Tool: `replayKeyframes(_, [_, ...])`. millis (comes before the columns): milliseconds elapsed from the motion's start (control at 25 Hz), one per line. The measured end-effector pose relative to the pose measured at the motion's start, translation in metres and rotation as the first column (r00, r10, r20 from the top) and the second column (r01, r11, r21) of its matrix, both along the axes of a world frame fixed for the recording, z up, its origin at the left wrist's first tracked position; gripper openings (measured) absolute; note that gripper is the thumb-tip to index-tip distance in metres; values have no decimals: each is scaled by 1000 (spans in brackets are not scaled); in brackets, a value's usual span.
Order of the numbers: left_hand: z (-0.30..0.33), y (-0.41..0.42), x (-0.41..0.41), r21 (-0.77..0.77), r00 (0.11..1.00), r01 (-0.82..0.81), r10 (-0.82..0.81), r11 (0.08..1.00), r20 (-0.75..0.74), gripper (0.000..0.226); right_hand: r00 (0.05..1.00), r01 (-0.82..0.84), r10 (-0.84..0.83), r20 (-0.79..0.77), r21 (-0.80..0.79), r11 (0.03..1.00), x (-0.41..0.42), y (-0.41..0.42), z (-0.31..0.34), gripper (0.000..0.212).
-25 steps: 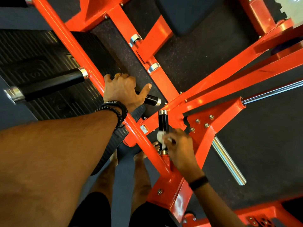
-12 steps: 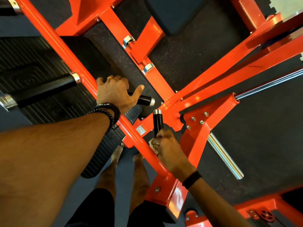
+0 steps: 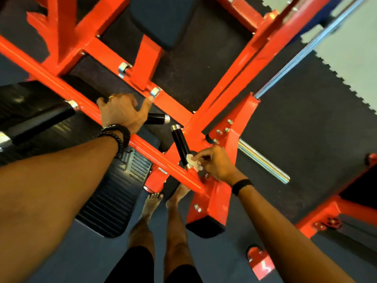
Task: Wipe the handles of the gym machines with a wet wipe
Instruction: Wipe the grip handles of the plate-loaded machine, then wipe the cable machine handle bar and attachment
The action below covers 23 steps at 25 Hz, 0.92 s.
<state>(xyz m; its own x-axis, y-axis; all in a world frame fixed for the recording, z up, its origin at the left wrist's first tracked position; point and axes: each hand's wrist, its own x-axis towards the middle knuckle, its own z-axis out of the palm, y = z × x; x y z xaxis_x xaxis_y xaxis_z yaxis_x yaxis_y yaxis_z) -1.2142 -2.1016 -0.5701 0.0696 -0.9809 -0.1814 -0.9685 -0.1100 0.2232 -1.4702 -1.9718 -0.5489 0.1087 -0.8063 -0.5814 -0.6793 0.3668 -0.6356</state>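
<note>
A short black handle (image 3: 180,142) with chrome end caps sticks up from the orange machine frame (image 3: 67,92) at the centre. My right hand (image 3: 217,164) pinches a small white wet wipe (image 3: 191,159) against the handle's lower end, near its base. My left hand (image 3: 122,113) grips a second black handle (image 3: 157,118) that points right from the diagonal orange bar; only that handle's tip shows past my fingers. A longer black handle (image 3: 38,123) projects to the left of the same bar.
A dark padded seat (image 3: 163,19) sits at the top. A ribbed black footplate (image 3: 114,193) lies lower left, beside my bare feet (image 3: 155,201). A chrome weight peg (image 3: 263,160) juts out right. Another orange frame (image 3: 318,217) stands at the lower right.
My right hand has slid the wipe down the upright handle to its base. The view shifted, so the machine sits lower and farther right in frame. My left hand kept its grip.
</note>
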Motion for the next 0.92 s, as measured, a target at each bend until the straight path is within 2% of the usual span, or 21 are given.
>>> replayKeyframes(40, [4,2,-2,-34,999,13,-15,999,-48,66,1000,28,-28,-2,-14,1000,-9,7,14,24])
replayKeyframes(120, [13,13,-1,-75,989,54,-63,996,-130,60,957,284,-276,86,-90,955,-16,20,48,23])
replayKeyframes(160, [20,23,-2,-89,981,81,-95,993,-166,54,889,449,-427,168,-125,885,-17,29,68,23])
replayKeyframes(240, [40,49,-13,-84,944,113,-133,990,-301,41,691,691,-629,356,-73,719,-14,48,109,23])
replayKeyframes(320, [79,83,-38,-111,860,173,-205,979,-467,28,539,800,-703,465,-22,599,-7,73,154,22])
replayKeyframes(440, [146,121,-86,-7,692,375,-285,927,-663,15,403,892,-748,527,-41,451,-6,108,213,24])
replayKeyframes(520, [188,131,-116,28,609,566,-395,824,-688,20,373,923,-763,527,-129,363,-15,126,247,33])
replayKeyframes(600, [225,135,-144,-13,499,700,-502,714,-706,23,363,931,-778,514,-230,283,-27,147,278,36])
replayKeyframes(760, [311,147,-209,-149,286,843,-666,516,-689,41,298,916,-797,526,-393,83,-61,209,337,27])
replayKeyframes(840, [348,162,-241,-171,187,912,-748,373,-637,31,281,896,-802,527,-444,22,-74,242,363,18])
replayKeyframes(920, [379,180,-266,-184,98,951,-805,249,-585,21,298,860,-814,498,-510,3,-86,272,386,15])
